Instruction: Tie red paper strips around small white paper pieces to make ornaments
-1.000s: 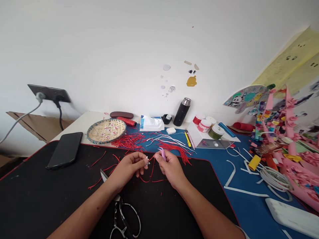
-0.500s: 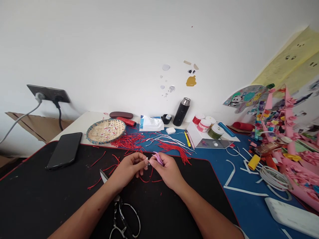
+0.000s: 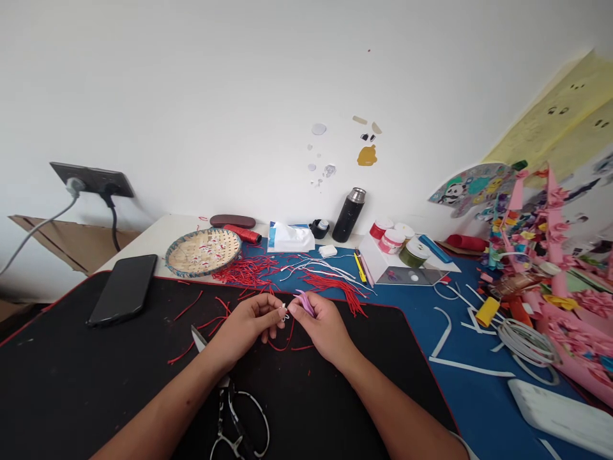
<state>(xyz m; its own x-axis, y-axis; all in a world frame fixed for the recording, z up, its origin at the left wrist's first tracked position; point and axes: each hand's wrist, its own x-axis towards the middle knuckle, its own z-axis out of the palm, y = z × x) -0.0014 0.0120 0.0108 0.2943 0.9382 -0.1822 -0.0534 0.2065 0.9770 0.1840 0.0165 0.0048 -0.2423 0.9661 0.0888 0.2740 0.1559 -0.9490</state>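
Observation:
My left hand (image 3: 249,322) is pinched on a small white looped piece (image 3: 284,314) with a thin red strip (image 3: 290,335) hanging from it. My right hand (image 3: 322,324) is closed round a small purple tool (image 3: 305,301), its tip almost touching the white piece. Both hands hover over the black mat (image 3: 96,370), fingertips nearly meeting. Loose red strips (image 3: 249,271) lie just beyond them.
Scissors (image 3: 234,415) lie under my left forearm. A black phone (image 3: 123,289) lies at left, a woven basket (image 3: 203,252) behind it. White strips (image 3: 316,265), a black flask (image 3: 350,215), tape rolls (image 3: 395,241) and pink paper craft (image 3: 565,287) crowd the blue mat (image 3: 479,396).
My right hand has drawn leftward, bringing the purple tool close to the white piece in my left hand. My left hand has hardly moved.

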